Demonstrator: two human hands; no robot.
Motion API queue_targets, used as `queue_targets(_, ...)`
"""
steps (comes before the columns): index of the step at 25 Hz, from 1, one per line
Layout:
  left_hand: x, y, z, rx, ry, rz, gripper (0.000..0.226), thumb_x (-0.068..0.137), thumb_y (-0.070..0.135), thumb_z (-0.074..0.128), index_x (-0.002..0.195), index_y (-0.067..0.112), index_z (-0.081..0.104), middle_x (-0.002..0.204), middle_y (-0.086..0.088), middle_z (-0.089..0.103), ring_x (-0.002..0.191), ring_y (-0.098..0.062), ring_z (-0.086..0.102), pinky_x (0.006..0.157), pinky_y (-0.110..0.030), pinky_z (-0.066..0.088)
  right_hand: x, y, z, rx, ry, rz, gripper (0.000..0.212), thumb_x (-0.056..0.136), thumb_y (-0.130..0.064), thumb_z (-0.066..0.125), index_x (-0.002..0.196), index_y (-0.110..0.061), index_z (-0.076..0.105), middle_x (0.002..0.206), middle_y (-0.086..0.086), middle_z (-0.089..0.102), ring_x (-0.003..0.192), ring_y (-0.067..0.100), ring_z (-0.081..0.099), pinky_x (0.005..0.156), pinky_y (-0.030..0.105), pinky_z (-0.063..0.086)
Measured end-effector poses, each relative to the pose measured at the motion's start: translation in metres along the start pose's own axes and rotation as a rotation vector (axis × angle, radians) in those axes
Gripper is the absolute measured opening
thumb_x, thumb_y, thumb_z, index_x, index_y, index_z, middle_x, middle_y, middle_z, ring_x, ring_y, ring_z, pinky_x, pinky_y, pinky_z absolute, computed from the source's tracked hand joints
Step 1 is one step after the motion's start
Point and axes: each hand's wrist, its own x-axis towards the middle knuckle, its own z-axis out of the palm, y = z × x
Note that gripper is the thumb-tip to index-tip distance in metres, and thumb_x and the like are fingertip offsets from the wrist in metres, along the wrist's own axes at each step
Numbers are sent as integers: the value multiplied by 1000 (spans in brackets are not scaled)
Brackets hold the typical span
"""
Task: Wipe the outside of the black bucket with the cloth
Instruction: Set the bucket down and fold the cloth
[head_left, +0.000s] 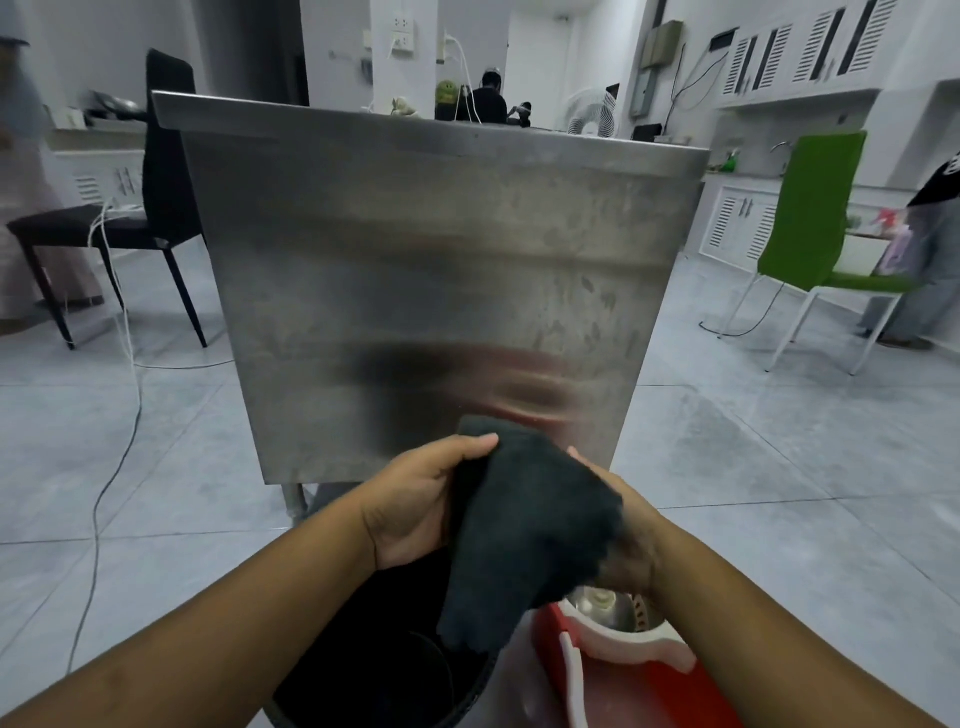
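A dark grey cloth (524, 525) hangs between my two hands over the near end of a steel table. My left hand (426, 499) grips its left edge, thumb on top. My right hand (623, 540) holds the right side from behind, mostly hidden by the cloth. The black bucket (374, 670) stands below my hands at the bottom of the view, its open mouth facing up. The lower tip of the cloth dangles over its rim. My left forearm hides part of the bucket.
The steel table (426, 260) stretches away in front. A red and white mop bucket (634, 670) sits right of the black bucket. A black chair (156, 208) stands at left, a green chair (810, 223) at right. Cables trail on the tiled floor; people are in the background.
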Motion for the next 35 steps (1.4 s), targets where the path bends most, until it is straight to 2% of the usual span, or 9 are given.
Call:
queue_targets(3,1,3,-7,-56,90,94,49,75,26,57,122,11,64,106,-10,75,91,-22,72,80,-33,59,4,4,7,-31,-54,81,85,88,-74,30,126,-5,61,106,26,72,97,40,70,91,54,50)
queue_targets(11,1,1,-17,-76,139,87,62,75,26,56,132,3,54,129,-20,64,106,-30,66,83,-37,54,15,12,5,83,-199,72,104,74,-88,14,141,-18,50,134,25,60,120,40,61,107,57,40)
queue_targets(16,-1,-1,-15,-50,97,54,57,75,25,54,127,2,58,111,-15,72,93,-24,71,77,-33,59,4,1,19,339,-218,-218,69,89,-63,43,138,-16,49,141,18,56,119,36,61,86,51,55)
queue_targets(18,-1,0,-15,4,96,71,42,83,20,52,121,7,63,108,-13,74,93,-23,71,82,-34,58,7,0,18,257,-99,-324,54,85,-36,64,135,-20,52,141,16,54,122,34,57,87,51,54)
queue_targets(22,8,0,-24,250,323,154,22,98,17,47,96,10,68,100,-16,72,88,-26,68,85,-40,52,6,-6,9,-8,93,-471,42,85,0,66,121,-22,63,118,19,63,104,32,61,73,43,56)
queue_targets(24,11,-3,-27,306,406,170,18,96,17,53,82,11,63,93,-20,65,78,-26,63,73,-38,53,5,-9,3,-170,182,-478,33,86,2,67,110,-21,69,116,18,66,105,34,63,79,46,58)
queue_targets(27,15,-11,-25,276,447,232,19,88,-1,62,92,16,52,82,-14,69,67,-23,65,57,-32,54,4,-11,-2,-314,265,-487,31,84,4,68,106,-19,70,111,14,70,105,33,66,88,50,58)
queue_targets(30,18,-17,-17,277,370,231,38,83,-10,64,104,21,57,74,-2,73,65,-18,66,57,-30,53,7,-11,-5,-337,291,-515,35,81,7,70,102,-21,71,107,11,71,98,28,68,80,38,58)
queue_targets(35,23,-26,-9,338,419,273,24,82,-6,67,102,8,70,81,-6,72,63,-8,69,54,-17,55,10,-15,-18,-386,328,-481,37,80,8,71,100,-23,72,109,11,71,104,32,66,84,42,58)
